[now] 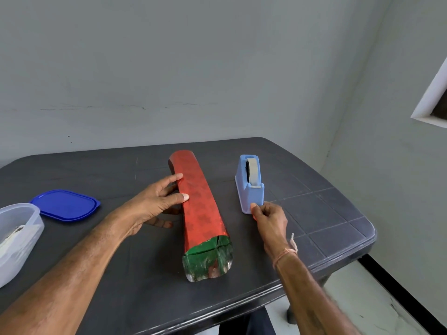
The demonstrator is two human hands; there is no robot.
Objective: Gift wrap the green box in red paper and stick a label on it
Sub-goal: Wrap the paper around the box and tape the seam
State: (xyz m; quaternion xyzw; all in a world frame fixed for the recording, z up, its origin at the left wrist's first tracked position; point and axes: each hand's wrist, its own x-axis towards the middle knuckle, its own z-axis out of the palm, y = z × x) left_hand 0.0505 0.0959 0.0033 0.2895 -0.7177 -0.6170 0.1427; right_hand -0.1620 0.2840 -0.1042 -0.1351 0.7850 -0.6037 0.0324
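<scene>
A long box wrapped in shiny red paper [198,199] lies lengthwise in the middle of the dark table [314,209]. Its near end [208,259] shows green, with the paper open and crumpled there. My left hand [157,201] rests on the box's left side, thumb and forefinger pressing the red paper, the other fingers under the edge. My right hand [268,217] is pinched at the front base of the light blue tape dispenser [250,183], just right of the box. Whether it holds a strip of tape is not visible.
A blue plastic lid [65,205] lies at the left, and a clear plastic tub [17,235] with pale contents stands at the left edge. The table's rounded right corner and front edge are close. A grey wall rises behind the table.
</scene>
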